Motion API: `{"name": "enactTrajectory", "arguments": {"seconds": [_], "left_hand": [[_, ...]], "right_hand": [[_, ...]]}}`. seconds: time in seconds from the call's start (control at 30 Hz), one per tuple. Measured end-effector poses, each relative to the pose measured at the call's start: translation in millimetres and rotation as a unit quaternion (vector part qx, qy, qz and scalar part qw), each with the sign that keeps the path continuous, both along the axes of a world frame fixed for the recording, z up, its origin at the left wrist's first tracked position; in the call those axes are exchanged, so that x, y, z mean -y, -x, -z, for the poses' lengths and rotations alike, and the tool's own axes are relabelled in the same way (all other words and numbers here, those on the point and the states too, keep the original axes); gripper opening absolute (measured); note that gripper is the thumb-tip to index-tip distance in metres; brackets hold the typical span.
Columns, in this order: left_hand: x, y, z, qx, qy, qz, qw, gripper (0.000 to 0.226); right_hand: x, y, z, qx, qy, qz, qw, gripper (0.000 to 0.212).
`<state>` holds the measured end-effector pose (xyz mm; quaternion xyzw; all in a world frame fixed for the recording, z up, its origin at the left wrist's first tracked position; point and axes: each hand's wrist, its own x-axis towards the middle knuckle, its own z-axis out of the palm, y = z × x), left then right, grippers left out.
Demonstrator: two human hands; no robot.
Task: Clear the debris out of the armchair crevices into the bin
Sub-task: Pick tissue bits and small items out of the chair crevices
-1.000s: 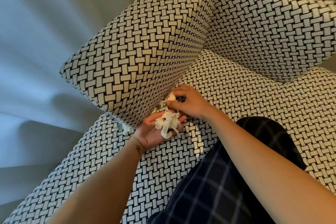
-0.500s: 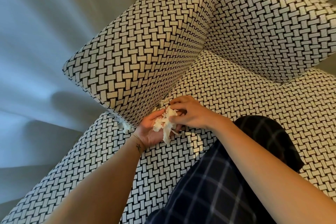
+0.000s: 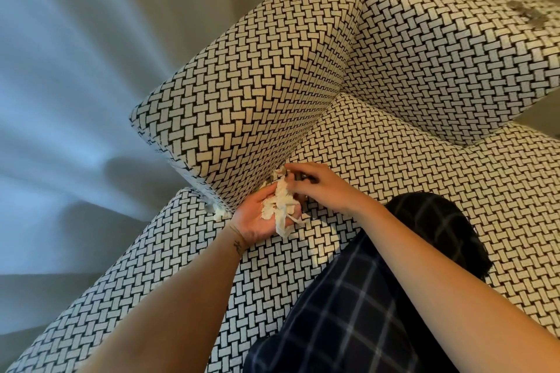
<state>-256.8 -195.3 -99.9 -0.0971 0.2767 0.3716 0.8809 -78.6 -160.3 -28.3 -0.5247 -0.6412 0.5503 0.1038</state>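
Head view, looking down at black-and-white woven armchair (image 3: pixel 424 70). Left hand (image 3: pixel 257 221) lies palm up just above seat cushion (image 3: pixel 394 166), right against the base of the armrest (image 3: pixel 257 100). Its fingers are loose and cupped, not clenched, and partly hidden under the load. Paper shreds (image 3: pixel 277 206), white and crumpled, sit piled in that palm, with 1 or 2 strips hanging over its edge toward the cushion.

Right hand (image 3: pixel 324 188) reaches in from the right, knuckles up. Its fingers (image 3: pixel 303 169) are curled and pinch the top of the paper shreds, right at the mouth of the crevice (image 3: pixel 306 142) where armrest meets seat cushion. Cannot tell if more paper is stuck deeper in the gap.

1 more scrap (image 3: pixel 218 212), also white, is wedged at the front lower corner of the armrest, left of the left hand and not touching it.

Dark plaid trouser leg (image 3: pixel 363 312) kneels on the seat cushion below the right forearm. Pale curtain (image 3: pixel 75 85) fills the left side.
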Motion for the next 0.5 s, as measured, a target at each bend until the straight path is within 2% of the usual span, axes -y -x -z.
{"name": "enactTrajectory", "arguments": {"seconds": [0.1,0.17,0.27,0.37,0.43,0.5], "left_hand": [[2,1,0,0.011,-0.029,0.001,1.0,0.059],[1,0,-1,-0.003,-0.033,-0.002,0.999,0.064],[4,-3,-3,-0.06,-0.001,-0.029,0.998,0.061],[11,-6,-10,-0.058,0.016,-0.078,0.995,0.055],[15,-9,-10,-0.032,0.045,-0.129,0.99,0.053],[17,-11,-12,-0.047,0.056,-0.174,0.982,0.05]], "right_hand": [[8,-6,0,0.013,0.0,-0.004,1.0,0.064],[12,-5,1,0.028,0.001,-0.019,0.999,0.068],[14,-3,-1,0.033,-0.014,-0.018,0.999,0.074],[19,-3,-4,0.023,-0.016,-0.021,0.999,0.087],[25,-4,-3,0.043,-0.019,-0.038,0.998,0.102],[32,-5,-1,0.066,-0.041,-0.047,0.996,0.109]]}}
